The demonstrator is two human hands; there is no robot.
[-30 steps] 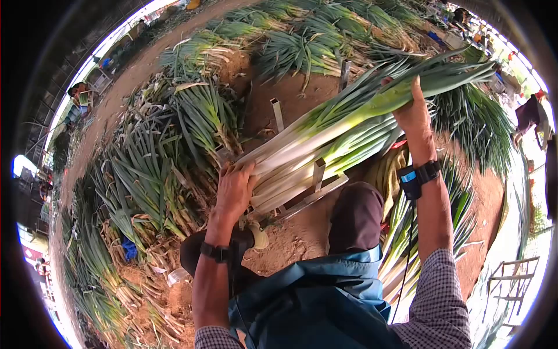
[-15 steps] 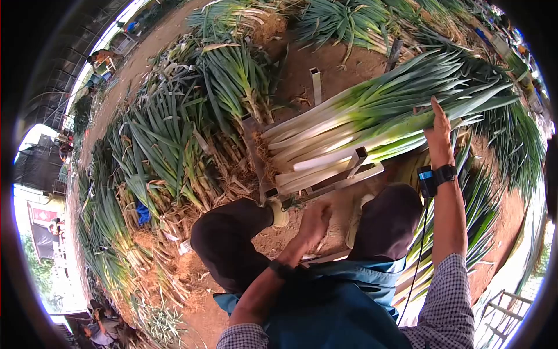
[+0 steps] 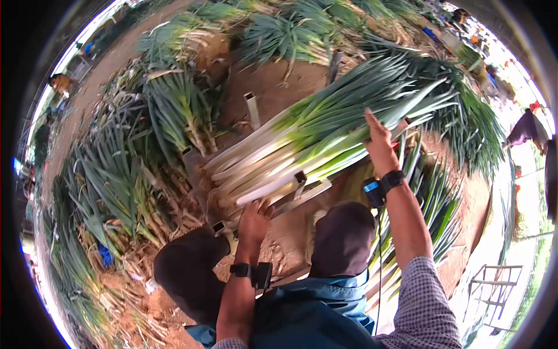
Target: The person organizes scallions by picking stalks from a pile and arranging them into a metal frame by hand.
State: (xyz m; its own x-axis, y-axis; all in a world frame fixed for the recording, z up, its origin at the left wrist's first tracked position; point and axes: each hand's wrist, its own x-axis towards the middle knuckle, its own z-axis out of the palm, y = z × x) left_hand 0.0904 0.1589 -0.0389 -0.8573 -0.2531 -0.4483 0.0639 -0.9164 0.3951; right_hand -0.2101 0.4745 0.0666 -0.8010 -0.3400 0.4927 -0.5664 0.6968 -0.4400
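Note:
A thick bundle of leeks (image 3: pixel 290 131) lies across a metal frame (image 3: pixel 302 199), white root ends at the left and green leaves at the upper right. My right hand (image 3: pixel 381 142) rests at the near edge of the green leaves, its fingers apart with the index finger stretched out. At the near side of the white ends is my left hand (image 3: pixel 254 220), its fingers bent close to the lowest stalk and the frame; whether they grip anything is too small to tell.
Piles of leeks (image 3: pixel 116 174) cover the ground at the left. More leeks (image 3: pixel 285 38) lie at the back, and others (image 3: pixel 433 212) beside my right forearm. Upright metal posts (image 3: pixel 252 110) stand at the frame's far side. My knees (image 3: pixel 343 238) are close to its near side.
The leeks held a second ago now lie on the bundle. My left hand dropped toward my lap, then came back up to the white ends. My right hand stays by the leaves, and the view has shifted.

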